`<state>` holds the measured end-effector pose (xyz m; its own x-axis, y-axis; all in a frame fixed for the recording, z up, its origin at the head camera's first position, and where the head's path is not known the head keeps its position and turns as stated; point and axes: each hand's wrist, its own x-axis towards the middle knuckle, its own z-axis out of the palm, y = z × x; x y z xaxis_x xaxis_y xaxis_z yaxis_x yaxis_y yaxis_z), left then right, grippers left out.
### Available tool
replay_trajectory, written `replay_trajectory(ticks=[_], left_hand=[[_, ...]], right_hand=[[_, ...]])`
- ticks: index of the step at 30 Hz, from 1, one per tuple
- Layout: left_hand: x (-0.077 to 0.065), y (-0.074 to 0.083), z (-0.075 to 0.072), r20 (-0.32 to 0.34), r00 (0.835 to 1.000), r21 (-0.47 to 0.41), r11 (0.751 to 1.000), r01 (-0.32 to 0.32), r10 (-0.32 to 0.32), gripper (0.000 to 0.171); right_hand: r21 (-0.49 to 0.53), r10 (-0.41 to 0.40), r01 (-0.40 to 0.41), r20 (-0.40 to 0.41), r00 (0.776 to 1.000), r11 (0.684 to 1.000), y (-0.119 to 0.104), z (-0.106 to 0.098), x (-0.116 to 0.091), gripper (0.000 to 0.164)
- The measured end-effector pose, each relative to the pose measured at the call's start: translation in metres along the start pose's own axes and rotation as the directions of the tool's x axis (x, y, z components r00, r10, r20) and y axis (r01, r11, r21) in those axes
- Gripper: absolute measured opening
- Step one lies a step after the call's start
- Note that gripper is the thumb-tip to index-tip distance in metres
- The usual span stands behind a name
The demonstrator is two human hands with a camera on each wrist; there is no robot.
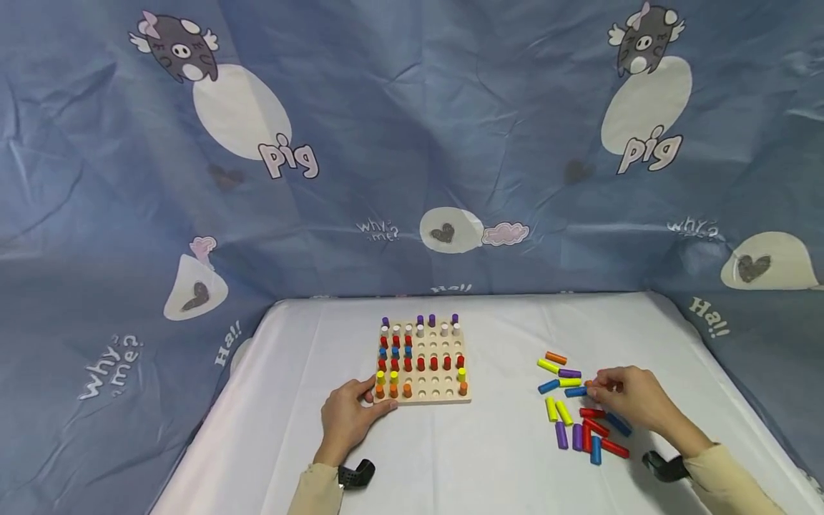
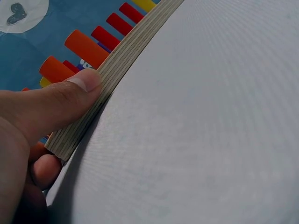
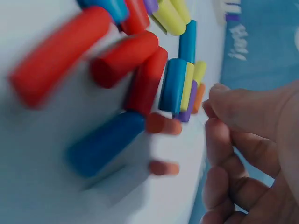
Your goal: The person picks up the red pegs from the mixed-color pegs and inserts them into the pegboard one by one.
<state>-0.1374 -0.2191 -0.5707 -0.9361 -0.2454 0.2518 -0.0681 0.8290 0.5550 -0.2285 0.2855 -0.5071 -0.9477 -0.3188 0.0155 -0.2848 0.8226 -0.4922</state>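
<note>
At the near left corner of a wooden pegboard (image 1: 435,396), my left hand (image 1: 348,417) grips the edge. Its thumb (image 2: 81,88) lies along the layered side, with fingers curled behind the corner. Rows of coloured pegs stand upright in the board: orange, yellow, red, blue, white and purple, with bare holes among them. To the right, my right hand (image 1: 634,402) is over a group of loose pegs, thumb and index finger pinched together. An orange peg (image 1: 589,384) shows at those fingertips, mostly hidden by them. A blue peg (image 1: 576,392) lies right beside the fingertips.
Several loose red, blue, yellow and purple pegs lie around the right hand, including a red peg (image 1: 614,448) and a purple peg (image 1: 561,435). A white cloth (image 1: 502,429) covers the table. A blue printed curtain (image 1: 360,143) hangs behind it.
</note>
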Motion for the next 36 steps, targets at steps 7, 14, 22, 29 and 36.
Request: replay_trajectory(ticks=[7,14,22,29,36], left_hand=[[-0.002,-0.002,-0.001,-0.012,1.000,0.007,1.000,-0.012,0.012,0.076],[-0.004,-0.003,-0.002,-0.015,1.000,-0.001,1.000,-0.009,0.009,0.075],[-0.001,0.001,0.001,-0.012,1.000,-0.019,1.000,-0.010,0.010,0.076],[0.001,0.002,0.002,-0.012,1.000,-0.032,0.999,-0.001,0.001,0.075],[0.001,0.001,0.001,0.002,1.000,-0.022,1.000,0.008,-0.008,0.075]], right_hand=[[0.003,0.154,-0.155,-0.093,0.984,0.988,0.011,0.013,-0.047,0.009],[-0.015,0.136,-0.146,-0.289,0.948,0.989,0.005,0.038,-0.066,0.023],[-0.066,0.127,-0.147,-0.246,0.961,0.987,0.001,0.044,-0.056,0.024],[-0.059,0.130,-0.146,-0.215,0.968,0.987,-0.002,0.043,-0.052,0.018],[-0.009,0.213,-0.217,-0.165,0.963,0.976,-0.010,0.045,-0.057,0.020]])
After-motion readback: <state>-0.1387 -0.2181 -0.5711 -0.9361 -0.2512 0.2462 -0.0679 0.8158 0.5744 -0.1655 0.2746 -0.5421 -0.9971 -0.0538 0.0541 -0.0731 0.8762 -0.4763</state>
